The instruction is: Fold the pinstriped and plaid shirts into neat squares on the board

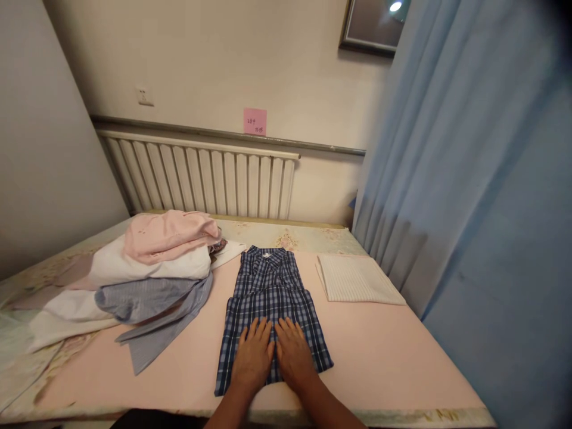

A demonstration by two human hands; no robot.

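Observation:
A dark blue plaid shirt lies partly folded on the pink mat, its collar toward the wall and its lower part folded up over the front. My left hand rests flat on the near half of the shirt, fingers stretched toward the collar. Beside it, my right hand also lies flat on the cloth, palm down. The thumbs almost meet, and neither hand grips anything.
To the left is a loose heap of clothes, with a pink garment on top and a grey-blue striped one below. A folded white ribbed cloth lies right. Behind stands a radiator; a blue curtain hangs along the right side.

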